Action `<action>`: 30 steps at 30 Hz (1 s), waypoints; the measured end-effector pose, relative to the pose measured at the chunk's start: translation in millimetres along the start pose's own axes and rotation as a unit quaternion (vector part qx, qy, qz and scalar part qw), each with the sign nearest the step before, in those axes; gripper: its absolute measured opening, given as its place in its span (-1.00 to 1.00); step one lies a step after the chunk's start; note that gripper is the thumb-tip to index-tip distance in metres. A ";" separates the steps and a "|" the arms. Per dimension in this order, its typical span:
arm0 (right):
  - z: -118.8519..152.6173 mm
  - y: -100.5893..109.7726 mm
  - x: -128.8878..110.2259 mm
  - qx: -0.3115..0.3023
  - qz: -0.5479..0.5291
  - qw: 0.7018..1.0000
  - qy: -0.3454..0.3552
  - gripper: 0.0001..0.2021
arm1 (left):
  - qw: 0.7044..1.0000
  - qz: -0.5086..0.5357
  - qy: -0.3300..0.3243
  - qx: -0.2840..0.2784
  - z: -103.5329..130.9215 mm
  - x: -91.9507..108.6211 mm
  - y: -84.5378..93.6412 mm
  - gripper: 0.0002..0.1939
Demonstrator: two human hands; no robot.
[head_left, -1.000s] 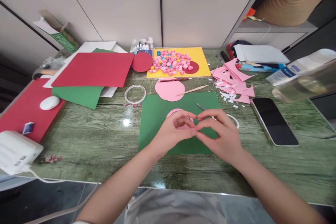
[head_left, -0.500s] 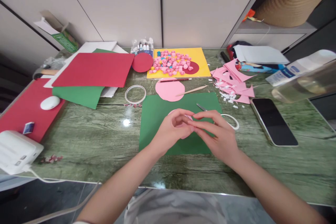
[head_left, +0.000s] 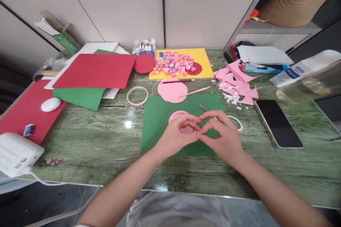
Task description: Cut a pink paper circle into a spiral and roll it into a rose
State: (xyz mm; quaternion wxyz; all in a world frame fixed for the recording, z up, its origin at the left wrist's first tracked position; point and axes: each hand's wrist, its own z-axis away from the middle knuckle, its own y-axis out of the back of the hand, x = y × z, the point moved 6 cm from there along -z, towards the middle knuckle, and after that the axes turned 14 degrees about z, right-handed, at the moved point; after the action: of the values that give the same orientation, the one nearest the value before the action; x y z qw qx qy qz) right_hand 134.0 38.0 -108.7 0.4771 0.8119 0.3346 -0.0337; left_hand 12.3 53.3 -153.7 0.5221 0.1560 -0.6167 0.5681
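Observation:
My left hand (head_left: 180, 132) and my right hand (head_left: 222, 131) meet fingertip to fingertip over a green sheet (head_left: 154, 131). Their thumbs and fingers are pinched together; whatever sits between them is too small or hidden to make out. Partly under my left hand lies a pink paper circle (head_left: 174, 115) with a dark curved line on it. Scissors (head_left: 238, 123) with a white handle are half covered by my right hand, the blade tip pointing away to the left. Beyond the hands, a larger pink paper round (head_left: 172, 92) has a thin dark-red pencil-like stick (head_left: 178, 81) and a pale wooden stick (head_left: 195, 92) lying across it.
A yellow sheet (head_left: 160, 74) at the back bears many small pink, blue and yellow pieces. Pink scraps (head_left: 239, 83) and a phone (head_left: 278, 123) are on the right. Left are a tape roll (head_left: 137, 95), red sheets (head_left: 96, 71) and a white charger (head_left: 20, 154).
Both hands have shifted slightly to the right, still joined at the fingertips. More of the pink circle under my left hand now shows. The other items stay in place.

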 end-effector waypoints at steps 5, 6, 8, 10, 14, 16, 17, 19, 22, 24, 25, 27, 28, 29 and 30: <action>0.5 -2.4 0.8 -0.022 0.015 1.000 0.002 -0.83 | 1.000 -0.019 0.001 0.000 0.3 0.0 0.7 -0.73; 0.2 -2.2 0.7 -0.022 0.017 1.000 0.001 -0.84 | 1.000 -0.014 0.003 0.007 0.5 0.8 0.9 -0.73; -0.7 -1.1 0.5 -0.019 0.020 1.000 -0.003 -0.86 | 1.000 0.011 0.009 0.022 0.7 2.7 1.2 -0.72; -1.6 0.0 0.6 -0.017 0.021 1.000 -0.010 -0.91 | 0.998 0.043 0.021 0.041 0.6 4.0 1.9 -0.72; -2.7 1.5 1.0 -0.017 0.014 1.000 -0.014 -0.93 | 0.994 0.078 0.031 0.063 -0.3 6.6 2.6 -0.69; -3.0 1.2 0.3 -0.021 0.005 1.000 -0.008 -0.91 | 0.994 0.083 0.033 0.064 -0.5 7.1 2.3 -0.68; -3.1 0.5 -0.4 -0.025 0.001 1.000 -0.002 -0.89 | 0.994 0.084 0.034 0.065 -0.4 7.0 2.2 -0.68; -3.1 -1.9 -2.6 -0.039 -0.008 0.999 0.014 -0.83 | 0.994 0.084 0.035 0.067 -0.2 6.6 2.1 -0.69; -2.2 -4.8 -5.2 -0.052 -0.020 0.998 0.032 -0.75 | 0.993 0.082 0.034 0.072 0.2 6.2 1.7 -0.69; -1.3 -4.6 -4.6 -0.044 -0.023 0.998 0.030 -0.74 | 0.993 0.082 0.028 0.075 0.1 6.8 1.1 -0.69; -0.9 -4.0 -3.7 -0.036 -0.021 0.999 0.027 -0.75 | 0.993 0.084 0.025 0.075 0.0 7.1 0.8 -0.70; -0.2 -2.5 -1.8 -0.022 -0.013 0.999 0.021 -0.78 | 0.993 0.089 0.023 0.071 -0.4 6.9 0.0 -0.70; 0.0 -1.9 -1.1 -0.017 -0.007 1.000 0.019 -0.81 | 0.993 0.092 0.024 0.066 -0.6 6.3 -0.3 -0.70; 0.2 -1.5 -0.3 -0.014 -0.001 1.000 0.017 -0.84 | 0.993 0.096 0.025 0.059 -0.8 5.3 -0.6 -0.70; 0.2 -1.1 0.3 -0.011 0.005 1.000 0.015 -0.88 | 0.993 0.098 0.027 0.052 -0.9 4.1 -0.7 -0.70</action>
State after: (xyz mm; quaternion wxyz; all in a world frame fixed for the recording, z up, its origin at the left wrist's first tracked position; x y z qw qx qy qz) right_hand 133.6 38.4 -109.8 0.4813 0.8086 0.3381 -0.0156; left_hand 11.6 55.5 -150.1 0.4714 0.1063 -0.5847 0.6516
